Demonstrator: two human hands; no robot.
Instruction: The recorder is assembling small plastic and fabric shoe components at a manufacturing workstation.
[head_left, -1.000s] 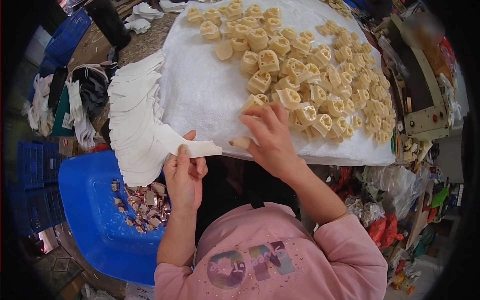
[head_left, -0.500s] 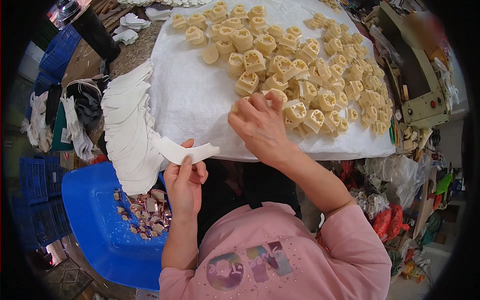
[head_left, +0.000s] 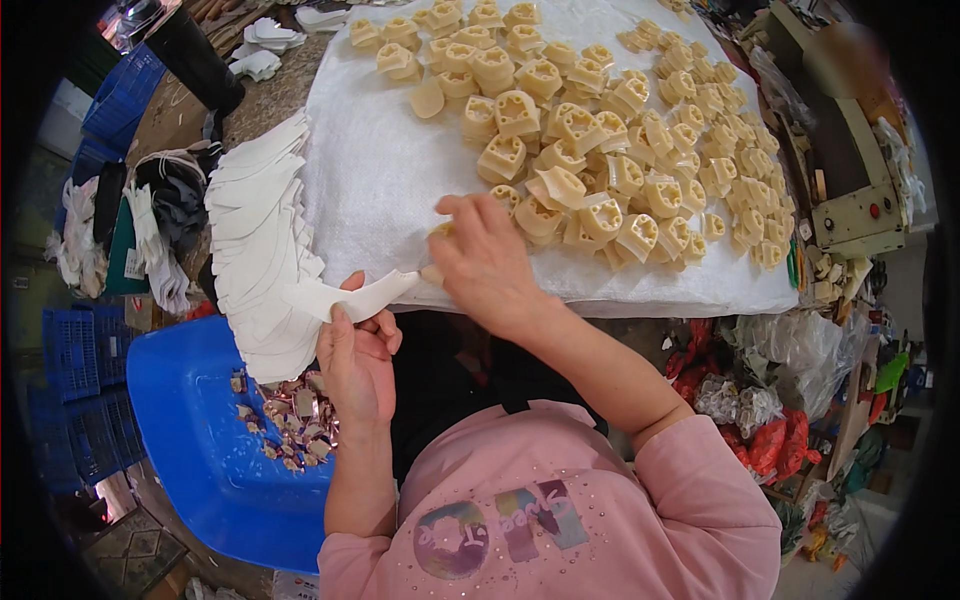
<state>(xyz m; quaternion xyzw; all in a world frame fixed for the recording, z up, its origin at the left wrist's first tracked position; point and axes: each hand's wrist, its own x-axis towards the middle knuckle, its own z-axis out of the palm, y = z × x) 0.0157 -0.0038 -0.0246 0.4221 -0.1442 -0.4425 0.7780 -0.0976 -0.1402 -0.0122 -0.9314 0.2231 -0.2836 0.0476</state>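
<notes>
My left hand (head_left: 358,355) pinches a curved white strip of thin sheet material (head_left: 365,297) between thumb and fingers, its free end pointing right. My right hand (head_left: 485,262), closed, holds a cream plastic shoe heel (head_left: 434,272) just off that end; most of the heel is hidden behind the fingers. Beyond the right hand, many cream heels (head_left: 517,114) with hollowed, holed faces lie loosely heaped on a white woven sheet (head_left: 365,160). Left of the sheet, a fanned stack of similar white strips (head_left: 258,225) reaches down to my left hand.
Below the stack stands a blue plastic tub (head_left: 190,440) holding shiny pinkish pieces (head_left: 305,415). A black cylinder (head_left: 195,62) stands at the far left. A pale machine (head_left: 855,215) is at the right, above plastic bags (head_left: 790,445). Blue crates (head_left: 70,350) are at the left edge.
My right hand has moved left from the heap's near edge to the strip's free end, carrying a heel. The left hand with its strip has shifted slightly left and down.
</notes>
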